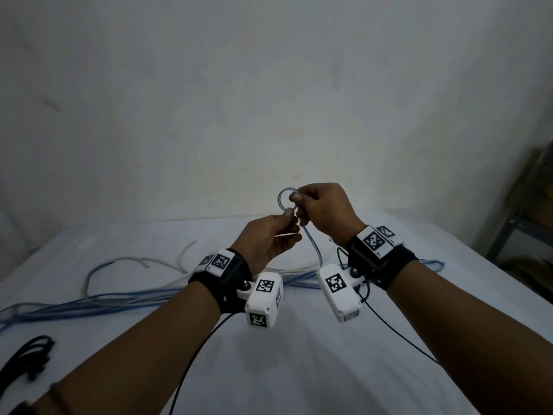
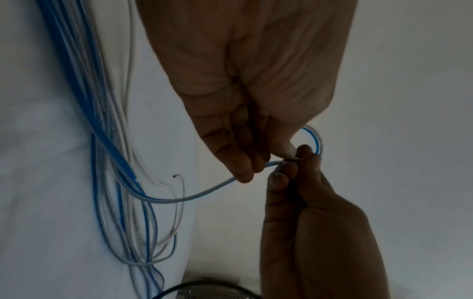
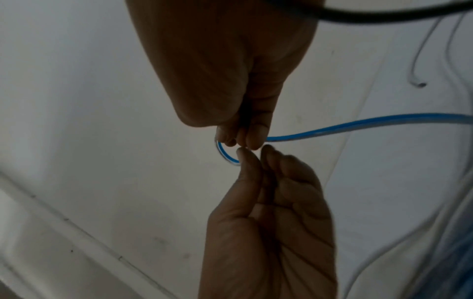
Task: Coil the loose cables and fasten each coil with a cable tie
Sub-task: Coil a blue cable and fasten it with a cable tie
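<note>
Both hands met above the desk (image 1: 299, 369), the left hand (image 1: 269, 238) just left of the right hand (image 1: 323, 211), a small cable loop (image 1: 284, 202) between them. Loose cables (image 1: 119, 298) lay across the desk behind the forearms; cable ties (image 1: 27, 360) lay near left.

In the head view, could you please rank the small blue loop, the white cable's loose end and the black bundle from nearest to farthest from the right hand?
1. Small blue loop: pinched at the right hand's fingertips.
2. White cable's loose end: on the table, left of both hands.
3. Black bundle: near left corner.

3 views, 1 shared spot
Your head camera looks down and forward; both wrist cameras sit close, sharing the meeting fingertips (image 2: 286, 150).
</note>
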